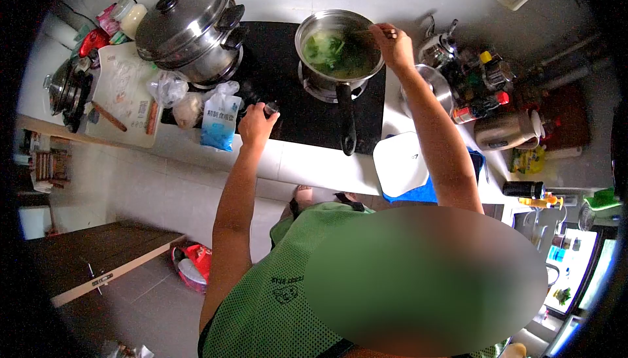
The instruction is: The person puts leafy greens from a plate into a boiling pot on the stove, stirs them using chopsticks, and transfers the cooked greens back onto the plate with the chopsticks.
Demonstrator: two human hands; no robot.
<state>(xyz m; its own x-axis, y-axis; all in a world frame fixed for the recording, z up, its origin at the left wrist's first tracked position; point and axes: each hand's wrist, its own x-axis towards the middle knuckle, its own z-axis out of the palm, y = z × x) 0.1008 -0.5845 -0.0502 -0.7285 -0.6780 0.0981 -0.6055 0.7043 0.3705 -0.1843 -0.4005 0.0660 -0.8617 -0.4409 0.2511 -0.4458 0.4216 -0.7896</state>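
My right hand (pixel 396 49) is closed around chopsticks (pixel 390 33) at the right rim of a steel saucepan (pixel 303 57). Green leafy vegetables (pixel 325 47) lie in liquid inside the pan, and the chopsticks reach over it. The saucepan sits on the black cooktop (pixel 281 64), its black handle (pixel 347 122) pointing toward me. At the front left of the cooktop, the fingers of my left hand (pixel 256 124) pinch a stove knob (pixel 271 107). Just left of that hand stands a blue and white bag (pixel 220 121) with printed lettering.
A large lidded steel pot (pixel 190 28) occupies the left burner. Farther left is a white cutting board (pixel 124 90) with a knife (pixel 109 116). Right of the cooktop are a white dish (pixel 400 163), a steel bowl (pixel 435 83), a red-capped bottle (pixel 481 107) and a beige jug (pixel 507 129).
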